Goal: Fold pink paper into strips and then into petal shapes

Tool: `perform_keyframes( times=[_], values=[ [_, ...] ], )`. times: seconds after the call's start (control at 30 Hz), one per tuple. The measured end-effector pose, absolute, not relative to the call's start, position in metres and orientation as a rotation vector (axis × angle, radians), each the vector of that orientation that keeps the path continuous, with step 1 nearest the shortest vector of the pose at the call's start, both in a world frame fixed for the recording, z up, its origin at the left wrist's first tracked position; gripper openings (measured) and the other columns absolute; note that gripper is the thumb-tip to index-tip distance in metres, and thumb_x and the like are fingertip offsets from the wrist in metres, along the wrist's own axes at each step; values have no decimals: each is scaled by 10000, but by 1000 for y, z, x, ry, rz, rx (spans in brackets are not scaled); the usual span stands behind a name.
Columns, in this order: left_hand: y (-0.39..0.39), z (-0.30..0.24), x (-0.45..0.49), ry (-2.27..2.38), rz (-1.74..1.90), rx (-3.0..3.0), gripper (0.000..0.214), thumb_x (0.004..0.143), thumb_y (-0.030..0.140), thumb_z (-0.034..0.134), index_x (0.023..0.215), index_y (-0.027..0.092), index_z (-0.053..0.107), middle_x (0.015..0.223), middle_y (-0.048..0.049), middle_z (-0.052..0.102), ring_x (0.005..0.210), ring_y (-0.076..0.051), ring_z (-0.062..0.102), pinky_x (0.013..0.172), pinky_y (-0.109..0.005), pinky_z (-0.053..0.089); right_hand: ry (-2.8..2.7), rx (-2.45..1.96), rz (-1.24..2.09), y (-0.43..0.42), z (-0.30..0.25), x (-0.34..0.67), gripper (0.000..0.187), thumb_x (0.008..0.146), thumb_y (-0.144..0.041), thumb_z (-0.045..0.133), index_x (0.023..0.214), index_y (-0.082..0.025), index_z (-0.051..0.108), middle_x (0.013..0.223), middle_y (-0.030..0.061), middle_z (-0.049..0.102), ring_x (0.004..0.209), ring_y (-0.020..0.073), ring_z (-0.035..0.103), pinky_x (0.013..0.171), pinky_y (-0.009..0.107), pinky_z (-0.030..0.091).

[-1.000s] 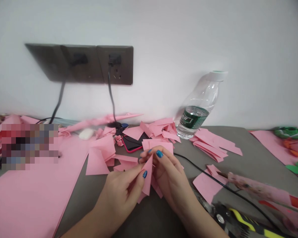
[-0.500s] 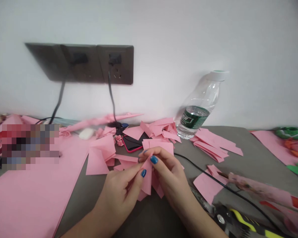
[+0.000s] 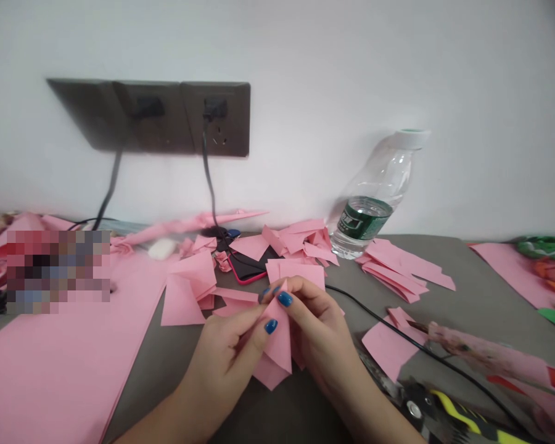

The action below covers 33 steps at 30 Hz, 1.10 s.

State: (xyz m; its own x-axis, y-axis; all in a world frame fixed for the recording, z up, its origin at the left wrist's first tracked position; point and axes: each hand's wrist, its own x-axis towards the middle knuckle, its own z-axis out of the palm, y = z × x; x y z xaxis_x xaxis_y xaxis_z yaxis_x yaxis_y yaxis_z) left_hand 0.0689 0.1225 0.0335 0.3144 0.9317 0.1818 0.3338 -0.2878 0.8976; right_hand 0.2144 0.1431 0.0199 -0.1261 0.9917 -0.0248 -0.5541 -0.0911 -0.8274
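Observation:
Between my two hands is a piece of pink paper [image 3: 277, 348], partly folded, its lower corner pointing down above the grey table [image 3: 152, 376]. My left hand [image 3: 231, 351] pinches its left side, with the blue-nailed thumb lying on the front. My right hand [image 3: 321, 320] grips the top, thumb in front and fingers curled behind, where the paper is mostly hidden. Just beyond my fingers lie more pink paper pieces [image 3: 189, 290] and a black phone with a pink-red edge [image 3: 247, 271], partly covered by paper.
A plastic water bottle [image 3: 365, 216] leans against the wall. Yellow-and-black pliers [image 3: 425, 401] lie by my right forearm, near a black cable [image 3: 370, 311] and a pink-smeared stick-like tool [image 3: 485, 351]. Large pink sheets [image 3: 55, 370] cover the left side. Wall sockets [image 3: 217, 120] hold plugged cables.
The pink paper has shifted in my fingers; its lower part now shows wider and its corner hangs lower. Both hands keep nearly the same place and grip.

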Motion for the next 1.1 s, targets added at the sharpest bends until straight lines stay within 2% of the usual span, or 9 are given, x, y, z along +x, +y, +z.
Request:
perform_keyframes(
  times=[0.13,0.33,0.5,0.93,1.1],
  values=[
    [122,34,69,1098,969,1758,345,1027,293,425,740,175,574,601,50,422,525,-101,413,500,-217,309,-835,-744,1553,142,21,215,151,800,-350,803,748,-229,728,774,17,730,698,166,637,694,274,522],
    [122,33,71,1113,1011,1708,383,1034,290,401,685,183,518,589,49,418,519,-97,389,486,-216,293,-1049,-816,1454,141,23,217,190,858,-381,746,776,-210,742,793,33,714,760,176,629,722,271,513],
    [124,33,71,1126,931,1742,344,985,305,495,662,186,483,575,57,370,515,-96,353,480,-226,259,-1015,-845,1395,141,24,217,198,840,-380,755,729,-221,712,796,31,700,775,193,630,735,291,516],
    [122,36,72,1052,988,1673,377,1028,251,397,654,201,395,595,64,306,517,-90,298,470,-219,237,-1026,-797,1439,141,24,217,208,861,-382,740,742,-222,682,809,27,698,788,189,618,738,283,498],
    [123,36,71,1053,968,1730,353,1003,258,438,655,199,411,591,68,305,514,-87,289,472,-219,236,-974,-757,1435,140,22,216,206,859,-360,742,729,-214,677,809,18,660,760,173,582,699,265,463]
  ],
)
